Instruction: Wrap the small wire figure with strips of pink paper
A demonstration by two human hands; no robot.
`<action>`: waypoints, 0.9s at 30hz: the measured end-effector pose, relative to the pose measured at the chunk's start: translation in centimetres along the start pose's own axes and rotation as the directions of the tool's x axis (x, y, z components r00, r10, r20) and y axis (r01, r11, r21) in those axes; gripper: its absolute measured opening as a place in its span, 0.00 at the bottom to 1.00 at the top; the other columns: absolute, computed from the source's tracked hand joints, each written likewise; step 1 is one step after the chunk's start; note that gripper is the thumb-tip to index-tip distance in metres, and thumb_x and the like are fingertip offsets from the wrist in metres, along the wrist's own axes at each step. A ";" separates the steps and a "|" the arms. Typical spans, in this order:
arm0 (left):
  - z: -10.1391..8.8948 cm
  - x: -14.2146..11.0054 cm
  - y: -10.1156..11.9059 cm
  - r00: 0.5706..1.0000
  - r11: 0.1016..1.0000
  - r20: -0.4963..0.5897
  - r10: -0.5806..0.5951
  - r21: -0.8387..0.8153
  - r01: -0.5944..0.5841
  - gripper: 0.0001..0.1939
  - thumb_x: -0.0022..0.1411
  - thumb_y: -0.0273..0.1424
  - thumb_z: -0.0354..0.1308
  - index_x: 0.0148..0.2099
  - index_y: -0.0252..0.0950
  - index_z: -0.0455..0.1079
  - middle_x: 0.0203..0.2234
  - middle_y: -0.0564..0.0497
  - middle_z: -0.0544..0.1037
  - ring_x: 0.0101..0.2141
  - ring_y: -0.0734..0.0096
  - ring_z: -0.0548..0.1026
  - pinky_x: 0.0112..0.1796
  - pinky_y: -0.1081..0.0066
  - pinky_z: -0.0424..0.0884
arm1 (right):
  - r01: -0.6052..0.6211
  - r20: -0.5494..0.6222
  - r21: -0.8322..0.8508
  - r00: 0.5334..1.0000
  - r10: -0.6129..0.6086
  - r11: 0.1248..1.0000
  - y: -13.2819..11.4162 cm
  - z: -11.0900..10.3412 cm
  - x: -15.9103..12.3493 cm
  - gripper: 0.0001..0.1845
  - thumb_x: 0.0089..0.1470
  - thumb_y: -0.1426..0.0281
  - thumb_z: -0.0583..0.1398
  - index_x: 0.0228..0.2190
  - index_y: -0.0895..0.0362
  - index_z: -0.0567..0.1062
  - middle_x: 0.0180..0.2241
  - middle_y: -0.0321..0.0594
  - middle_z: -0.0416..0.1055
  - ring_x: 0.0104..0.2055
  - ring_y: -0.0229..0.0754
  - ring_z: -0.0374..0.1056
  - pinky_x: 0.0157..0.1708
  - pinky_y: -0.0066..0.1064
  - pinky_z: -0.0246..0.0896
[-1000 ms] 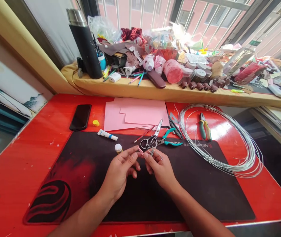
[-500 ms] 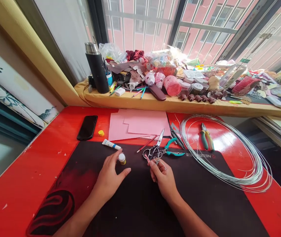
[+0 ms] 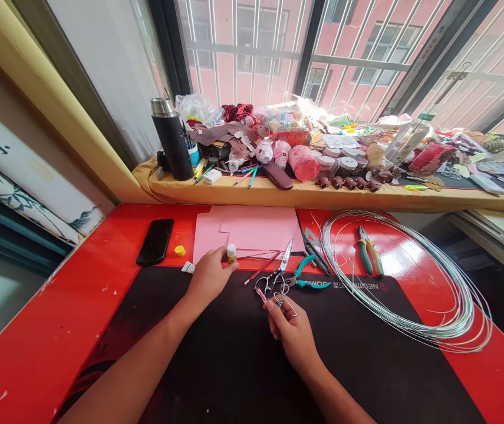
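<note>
My left hand (image 3: pixel 211 273) is closed on a small white bottle with a yellow label (image 3: pixel 231 253), held upright near the front edge of pink paper sheets (image 3: pixel 260 227). A white tube (image 3: pixel 188 267) lies partly hidden behind that hand. In my right hand (image 3: pixel 290 325) is a piece of bent wire (image 3: pixel 290 305) with a coiled part, pinched together with a narrow pink strip (image 3: pixel 261 294). Just beyond these fingers lie scissors (image 3: pixel 285 257) and teal-handled pliers (image 3: pixel 309 284). A red pencil (image 3: pixel 263 267) rests left of the scissors.
A black desk mat (image 3: pixel 234 365) covers much of the red table (image 3: pixel 26 341). To the right are a large wire coil (image 3: pixel 464 294) and green-and-yellow pliers (image 3: pixel 370 252). A phone (image 3: pixel 155 242) and yellow cap (image 3: pixel 180 251) lie left. Craft supplies crowd the windowsill (image 3: pixel 216 191), beside a thermos (image 3: pixel 172 141).
My left hand has closed on the small bottle, lifted it from the mat and carried it forward towards the pink paper. My right hand keeps its hold, nearly in place. The view has tilted up slightly.
</note>
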State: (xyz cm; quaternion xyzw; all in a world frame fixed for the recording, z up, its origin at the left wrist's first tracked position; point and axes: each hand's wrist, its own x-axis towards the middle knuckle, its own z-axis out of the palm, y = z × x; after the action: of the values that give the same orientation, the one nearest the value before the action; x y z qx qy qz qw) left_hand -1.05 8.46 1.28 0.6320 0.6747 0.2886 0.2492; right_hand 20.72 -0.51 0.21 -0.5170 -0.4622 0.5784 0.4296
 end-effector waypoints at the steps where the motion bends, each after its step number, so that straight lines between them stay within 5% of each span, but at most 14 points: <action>1: 0.3 0.8 0.0 1.000 1.000 0.011 -0.010 -0.003 0.010 0.04 0.62 0.30 0.65 0.41 0.40 0.76 0.37 0.48 0.83 0.39 0.58 0.79 0.41 0.64 0.70 | 0.001 0.001 0.000 1.000 -0.001 1.000 0.0 0.0 0.0 0.28 0.59 0.43 0.64 0.31 0.57 0.76 0.17 0.30 0.62 0.19 0.36 0.55 0.21 0.29 0.49; 15: 2.0 1.8 -1.2 0.995 0.997 -0.068 0.070 0.033 -0.068 0.07 0.60 0.29 0.67 0.41 0.39 0.75 0.39 0.48 0.78 0.40 0.56 0.77 0.44 0.60 0.71 | 0.005 0.035 0.015 0.999 -0.006 1.000 0.5 -0.1 0.3 0.26 0.61 0.44 0.63 0.32 0.56 0.74 0.18 0.30 0.63 0.19 0.35 0.55 0.21 0.28 0.49; 19: 0.7 0.2 -0.9 0.960 0.989 -0.236 0.149 0.030 -0.146 0.22 0.58 0.32 0.69 0.55 0.39 0.74 0.49 0.42 0.78 0.51 0.47 0.75 0.55 0.52 0.69 | 0.014 0.026 0.020 1.000 -0.014 1.000 0.7 -0.2 0.2 0.25 0.61 0.46 0.63 0.32 0.56 0.74 0.18 0.30 0.63 0.19 0.35 0.55 0.21 0.28 0.49; 22: -0.3 -3.2 -0.4 0.912 0.982 -0.396 0.104 -0.103 -0.157 0.18 0.66 0.36 0.63 0.56 0.38 0.74 0.49 0.42 0.77 0.48 0.52 0.74 0.54 0.54 0.69 | 0.021 0.033 0.019 0.999 -0.021 1.000 0.7 -0.3 0.2 0.25 0.62 0.46 0.63 0.32 0.56 0.74 0.18 0.30 0.62 0.19 0.35 0.55 0.21 0.28 0.49; 24: -0.4 -5.7 0.1 0.962 0.944 -0.270 0.026 -0.309 -0.112 0.17 0.66 0.39 0.63 0.54 0.40 0.75 0.44 0.45 0.79 0.43 0.58 0.76 0.47 0.59 0.71 | 0.025 0.046 0.017 0.999 -0.026 1.000 0.7 -0.3 0.2 0.25 0.62 0.46 0.63 0.31 0.56 0.74 0.18 0.30 0.63 0.19 0.35 0.55 0.21 0.28 0.49; 27: 0.6 -8.2 0.9 0.990 0.788 0.140 -0.024 -0.607 0.105 0.21 0.63 0.41 0.67 0.55 0.40 0.78 0.43 0.46 0.81 0.42 0.60 0.77 0.46 0.63 0.72 | 0.032 0.062 0.006 0.998 -0.032 0.999 0.5 -0.4 0.2 0.24 0.62 0.47 0.63 0.32 0.56 0.74 0.18 0.29 0.62 0.19 0.35 0.54 0.21 0.28 0.48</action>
State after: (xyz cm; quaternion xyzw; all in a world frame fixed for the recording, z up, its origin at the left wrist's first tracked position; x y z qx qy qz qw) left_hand 0.61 0.39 1.29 0.5105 0.5491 0.4427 0.4918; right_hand 21.08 -0.39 -0.36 -0.4902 -0.4819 0.5885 0.4257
